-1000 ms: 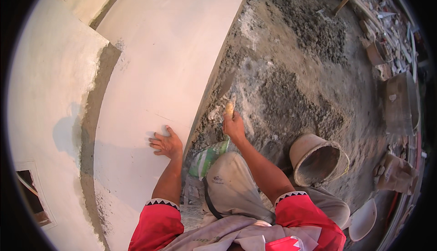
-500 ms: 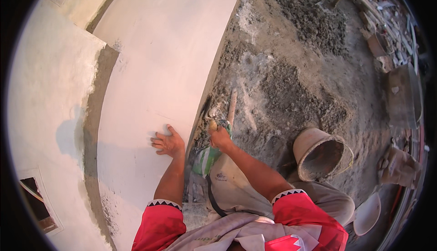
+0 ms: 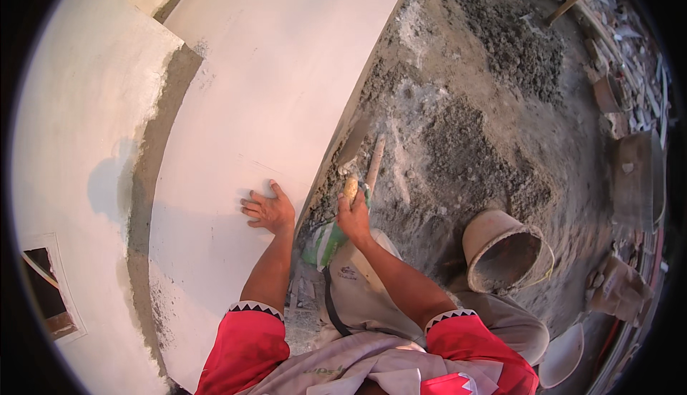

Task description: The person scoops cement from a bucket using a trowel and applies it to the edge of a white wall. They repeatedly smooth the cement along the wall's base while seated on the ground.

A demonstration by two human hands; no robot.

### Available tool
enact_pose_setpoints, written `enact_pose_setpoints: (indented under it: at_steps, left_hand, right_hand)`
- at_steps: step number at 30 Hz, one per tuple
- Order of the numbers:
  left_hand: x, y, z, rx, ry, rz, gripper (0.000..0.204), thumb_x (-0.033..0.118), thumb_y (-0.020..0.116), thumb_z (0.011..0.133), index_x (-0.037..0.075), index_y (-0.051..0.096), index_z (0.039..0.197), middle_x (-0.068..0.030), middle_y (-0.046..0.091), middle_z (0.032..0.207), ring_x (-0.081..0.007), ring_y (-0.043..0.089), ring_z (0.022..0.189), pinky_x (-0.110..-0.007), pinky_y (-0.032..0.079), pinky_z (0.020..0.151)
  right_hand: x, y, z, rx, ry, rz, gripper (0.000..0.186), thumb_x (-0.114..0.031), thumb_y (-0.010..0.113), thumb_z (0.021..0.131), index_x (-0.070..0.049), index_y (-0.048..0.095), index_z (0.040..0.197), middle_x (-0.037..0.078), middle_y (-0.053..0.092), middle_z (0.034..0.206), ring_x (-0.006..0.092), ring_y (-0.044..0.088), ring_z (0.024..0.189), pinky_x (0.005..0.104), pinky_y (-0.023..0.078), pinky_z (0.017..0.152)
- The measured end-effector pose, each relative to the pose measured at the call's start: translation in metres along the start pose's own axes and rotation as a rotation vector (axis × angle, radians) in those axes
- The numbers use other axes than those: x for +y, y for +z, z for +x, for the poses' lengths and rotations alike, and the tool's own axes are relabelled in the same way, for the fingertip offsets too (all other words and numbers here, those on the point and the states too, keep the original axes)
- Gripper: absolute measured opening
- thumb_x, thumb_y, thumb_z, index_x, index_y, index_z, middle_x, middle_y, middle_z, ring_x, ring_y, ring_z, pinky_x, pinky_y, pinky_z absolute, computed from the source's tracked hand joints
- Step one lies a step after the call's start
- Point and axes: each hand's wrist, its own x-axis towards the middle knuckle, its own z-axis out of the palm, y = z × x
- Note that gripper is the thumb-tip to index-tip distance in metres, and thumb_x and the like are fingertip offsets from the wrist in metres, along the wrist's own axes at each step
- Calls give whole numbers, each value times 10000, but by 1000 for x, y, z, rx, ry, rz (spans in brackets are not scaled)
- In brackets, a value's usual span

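Left hand (image 3: 269, 211) of ours lies flat and wide open on the white plastered wall (image 3: 272, 94), with the fingers spread and the palm touching the smooth surface, just beside the lower edge of the wall. Our right hand (image 3: 354, 217) is closed around a small yellowish sponge (image 3: 351, 188), which shows above the fingers; we hold it over the floor, close to the foot of the wall and not touching the plaster. Just below this hand a green and white bag (image 3: 325, 241) lies on the ground by our knee. A trowel (image 3: 365, 155) with a wooden handle rests on the gray mortar (image 3: 465, 152) that covers the floor, its blade near the bottom of the wall and its handle pointing toward our right hand. To the right, well apart from both hands, a dirty bucket (image 3: 504, 255) lies on its side with the opening turned to us. We wear red sleeves (image 3: 243, 345) with a black and white border.
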Motion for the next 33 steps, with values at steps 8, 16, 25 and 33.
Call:
enact_pose_setpoints:
  at_steps: [8,16,25,33]
  left_hand:
    - [1,-5,-2,-6,13,-38,807,677,330,979,36,316,1470,-270,169,1584,-434,99,1484,-685,143,1128]
    - [1,-9,-1,-44,8,-46,808,667,344,976,32,292,1474,-276,153,1585,-443,88,1487,-690,121,1134]
    - [3,-10,-2,-18,-2,-57,792,642,376,975,30,300,1472,-264,177,1573,-433,103,1484,-686,122,1138]
    - [4,-11,-2,-29,0,-34,795,647,363,980,27,304,1474,-269,167,1580,-436,107,1484,-676,123,1142]
  right_hand:
    - [4,-10,-16,-254,468,265,306,-256,612,967,-5,505,1105,50,538,699,156,550,550,337,447,486]
    - [6,-54,28,-125,287,295,320,-286,603,971,-16,509,1115,66,575,798,166,576,588,345,467,499]
    - [-30,-94,161,113,-20,-353,480,-231,647,907,33,488,1274,187,649,953,304,665,774,440,529,667]
    - [-21,-96,163,159,-222,-828,567,-204,688,824,32,500,1304,293,653,1018,439,663,905,518,503,828]
